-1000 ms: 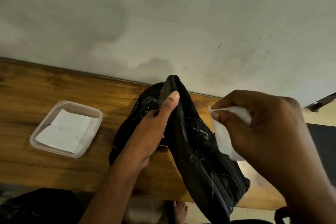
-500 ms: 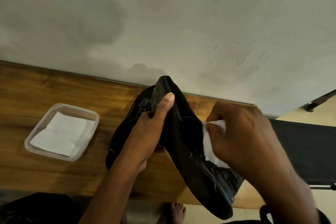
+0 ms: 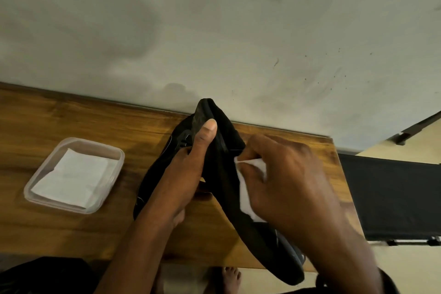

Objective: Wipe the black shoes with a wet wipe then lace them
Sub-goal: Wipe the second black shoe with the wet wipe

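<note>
My left grip (image 3: pixel 188 174) curls round the raised black shoe (image 3: pixel 226 169), thumb flat along its upper edge, above the desk (image 3: pixel 71 122). My right grip (image 3: pixel 286 181) pinches the wet wipe (image 3: pixel 247 193) against the shoe's side. A second shoe (image 3: pixel 156 174) lies on the desk behind; a clear tub (image 3: pixel 90 143) of folded wipes sits further left.

Nothing legible shows in this view: no text, label, brand, number or sign can be read. The black shoe (image 3: pixel 224 174) carries a few pale marks low on its side, too small and blurred to tell whether they are letters.
</note>
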